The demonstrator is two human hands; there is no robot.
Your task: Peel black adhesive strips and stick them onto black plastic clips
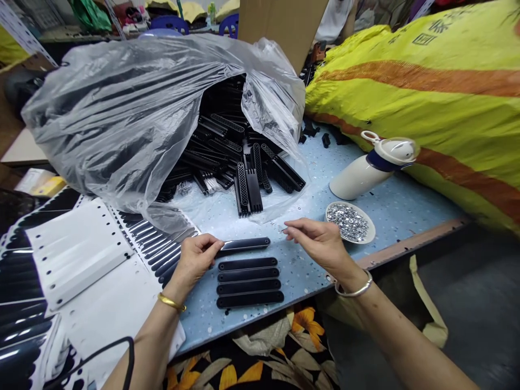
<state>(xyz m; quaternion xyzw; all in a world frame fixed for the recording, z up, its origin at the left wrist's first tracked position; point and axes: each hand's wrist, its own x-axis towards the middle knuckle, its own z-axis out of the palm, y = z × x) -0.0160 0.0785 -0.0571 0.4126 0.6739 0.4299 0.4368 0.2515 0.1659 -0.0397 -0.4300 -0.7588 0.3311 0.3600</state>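
- Left hand: fingers pinching shut on the left end of a glossy black plastic strip, long and round-ended, lying on the speckled blue tabletop.
- Right hand: thumb and forefinger closing together on a tiny silvery piece, too small to tell, just right of the strip.
- Four matching matte strips: lying stacked in a row below the held one.
- Shallow white dish of glittering metal bits: sitting beside the right hand.
- Crinkled clear plastic bag: spilling black perforated parts.
- White bottle: lying tilted behind the dish.
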